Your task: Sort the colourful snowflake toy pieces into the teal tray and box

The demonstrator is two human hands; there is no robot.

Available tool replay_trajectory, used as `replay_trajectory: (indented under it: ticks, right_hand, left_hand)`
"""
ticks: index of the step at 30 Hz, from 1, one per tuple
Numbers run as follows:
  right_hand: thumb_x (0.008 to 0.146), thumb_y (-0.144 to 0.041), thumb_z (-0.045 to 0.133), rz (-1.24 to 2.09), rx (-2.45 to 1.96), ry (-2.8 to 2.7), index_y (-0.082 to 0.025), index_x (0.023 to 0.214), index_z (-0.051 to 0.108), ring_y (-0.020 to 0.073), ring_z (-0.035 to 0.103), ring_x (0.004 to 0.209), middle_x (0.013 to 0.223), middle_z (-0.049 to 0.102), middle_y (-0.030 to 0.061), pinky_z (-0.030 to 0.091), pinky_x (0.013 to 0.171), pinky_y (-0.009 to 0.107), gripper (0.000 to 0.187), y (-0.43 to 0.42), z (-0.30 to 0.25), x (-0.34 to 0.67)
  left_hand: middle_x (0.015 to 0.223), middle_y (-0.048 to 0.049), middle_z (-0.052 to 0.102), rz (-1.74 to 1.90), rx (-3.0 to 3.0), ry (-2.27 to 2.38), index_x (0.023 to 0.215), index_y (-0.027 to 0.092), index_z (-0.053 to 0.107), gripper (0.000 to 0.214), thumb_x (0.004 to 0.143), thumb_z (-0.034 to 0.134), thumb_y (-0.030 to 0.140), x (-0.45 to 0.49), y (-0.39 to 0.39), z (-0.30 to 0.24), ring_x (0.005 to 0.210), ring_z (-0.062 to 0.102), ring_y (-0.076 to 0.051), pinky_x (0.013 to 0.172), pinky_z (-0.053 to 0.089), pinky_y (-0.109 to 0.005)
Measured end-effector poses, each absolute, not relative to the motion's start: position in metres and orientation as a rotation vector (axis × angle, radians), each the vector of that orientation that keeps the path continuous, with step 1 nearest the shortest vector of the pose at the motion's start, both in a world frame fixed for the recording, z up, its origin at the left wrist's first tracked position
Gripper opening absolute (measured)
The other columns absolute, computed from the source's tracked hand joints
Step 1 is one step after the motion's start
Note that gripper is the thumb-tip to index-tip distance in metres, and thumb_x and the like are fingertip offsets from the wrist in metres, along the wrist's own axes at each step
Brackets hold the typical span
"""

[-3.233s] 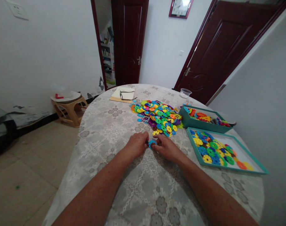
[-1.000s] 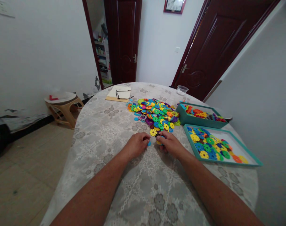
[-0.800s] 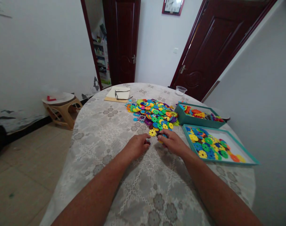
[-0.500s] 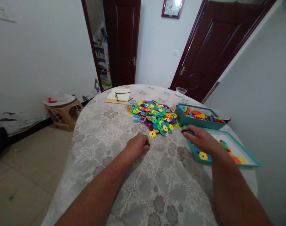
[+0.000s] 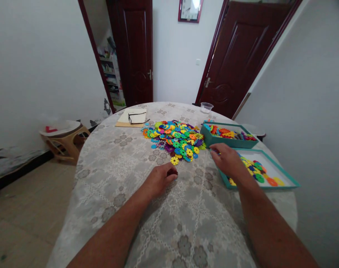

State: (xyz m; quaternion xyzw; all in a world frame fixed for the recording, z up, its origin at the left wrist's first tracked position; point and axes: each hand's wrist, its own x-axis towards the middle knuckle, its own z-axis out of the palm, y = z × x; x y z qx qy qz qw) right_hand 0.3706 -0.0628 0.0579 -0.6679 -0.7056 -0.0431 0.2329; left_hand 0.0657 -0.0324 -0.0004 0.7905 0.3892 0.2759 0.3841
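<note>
My left hand [image 5: 160, 178] rests on the patterned tablecloth [image 5: 186, 223] with its fingers curled in; what they hold is hidden. My right hand [image 5: 227, 160] hovers palm down over the near left corner of a flat teal tray [image 5: 287, 182] of coloured plastic discs, fingers bent together. A pile of coloured snowflake discs [image 5: 175, 137] lies beyond both hands. One yellow disc [image 5: 174, 160] sits apart at the pile's near edge, just past my left hand.
A deeper teal box [image 5: 214, 140] of discs stands behind the tray. Glasses on a notebook [image 5: 135, 117] and a clear cup [image 5: 206, 107] sit at the table's far side. A stool [image 5: 63, 137] stands on the floor at left. A wall runs close on the right.
My right hand left the spot beside my left hand and moved right to the flat tray's corner. The left hand stayed put. The camera swung slightly right.
</note>
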Motion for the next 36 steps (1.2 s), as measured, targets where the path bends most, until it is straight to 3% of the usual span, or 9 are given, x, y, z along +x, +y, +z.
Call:
replay_trajectory:
  ticks: [3,5,9,13,16,24,29,33,36]
  right_hand:
    - [0.099,-0.028,0.06,0.47,-1.395,-2.211,-0.021,0.129,0.067,0.0197,0.069,0.091,0.112,0.074,0.0082,0.054,0.083,0.032,0.031,-0.072,0.054,0.314]
    - [0.095,-0.024,0.067,0.63,-1.216,-2.255,-0.024,0.132,0.065,0.0195,0.069,0.094,0.114,0.074,0.0062,0.053,0.085,0.031,0.037,-0.077,0.048,0.283]
    - [0.09,-0.014,0.07,0.613,-1.111,-2.199,-0.024,0.123,0.07,0.021,0.066,0.108,0.117,0.074,0.0054,0.048,0.095,0.031,0.035,-0.077,0.035,0.255]
    - [0.088,-0.009,0.067,0.59,-1.158,-2.16,-0.021,0.101,0.074,0.0169,0.065,0.091,0.095,0.073,0.0009,0.046,0.084,0.026,0.018,-0.075,0.034,0.256]
    - [0.089,-0.01,0.066,0.573,-1.197,-2.154,-0.02,0.099,0.074,0.0158,0.064,0.083,0.088,0.072,0.0001,0.045,0.077,0.025,0.016,-0.073,0.041,0.267]
    - [0.096,-0.017,0.056,-0.203,-1.93,-1.752,-0.016,0.11,0.071,0.0261,0.063,0.104,0.109,0.068,0.0138,0.047,0.093,0.035,0.021,-0.053,0.052,0.362]
    - [0.098,-0.018,0.048,-0.399,-2.421,-1.435,-0.014,0.118,0.07,0.0298,0.065,0.098,0.111,0.063,0.0189,0.049,0.084,0.039,0.03,-0.055,0.048,0.412]
    - [0.096,-0.025,0.053,-0.56,-2.393,-1.343,-0.011,0.123,0.068,0.0377,0.059,0.11,0.116,0.058,0.0238,0.049,0.088,0.046,0.033,-0.055,0.044,0.409]
    - [0.098,-0.03,0.053,-0.544,-2.101,-1.533,-0.013,0.121,0.068,0.0361,0.055,0.117,0.116,0.059,0.0207,0.046,0.1,0.048,0.032,-0.048,0.033,0.381]
  left_hand:
    - [0.076,0.0007,0.068,0.758,1.738,0.92,0.098,0.022,0.064,0.014,0.087,0.066,0.031,0.07,-0.034,0.0,0.069,0.062,-0.016,0.065,0.044,-0.027]
    - [0.071,0.0025,0.065,0.743,1.597,0.877,0.1,0.022,0.061,0.02,0.087,0.067,0.034,0.071,-0.035,0.001,0.061,0.058,-0.015,0.059,0.042,-0.026]
    - [0.071,0.0016,0.067,0.683,1.487,0.854,0.104,0.02,0.061,0.03,0.087,0.071,0.043,0.068,-0.032,0.005,0.058,0.058,-0.014,0.055,0.045,-0.025]
    - [0.079,-0.0033,0.072,0.622,1.441,0.803,0.108,0.018,0.063,0.037,0.089,0.069,0.05,0.066,-0.032,0.007,0.069,0.068,-0.018,0.064,0.055,-0.029]
    - [0.083,-0.0054,0.074,0.609,1.44,0.808,0.113,0.018,0.064,0.042,0.088,0.069,0.052,0.066,-0.034,0.009,0.074,0.071,-0.019,0.069,0.058,-0.032]
    - [0.081,-0.0034,0.073,0.736,1.523,0.996,0.105,0.02,0.065,0.033,0.085,0.068,0.046,0.066,-0.035,0.011,0.07,0.07,-0.018,0.065,0.056,-0.03]
    - [0.09,-0.0051,0.072,0.771,1.53,1.049,0.103,0.02,0.065,0.032,0.085,0.066,0.047,0.064,-0.034,0.009,0.08,0.073,-0.021,0.066,0.058,-0.031]
    - [0.09,-0.0063,0.071,0.787,1.569,1.077,0.104,0.019,0.066,0.03,0.088,0.063,0.045,0.062,-0.033,0.006,0.083,0.072,-0.022,0.068,0.058,-0.032]
    - [0.09,-0.0064,0.072,0.815,1.618,1.123,0.108,0.019,0.067,0.03,0.089,0.063,0.042,0.06,-0.031,0.003,0.082,0.07,-0.021,0.072,0.057,-0.033]
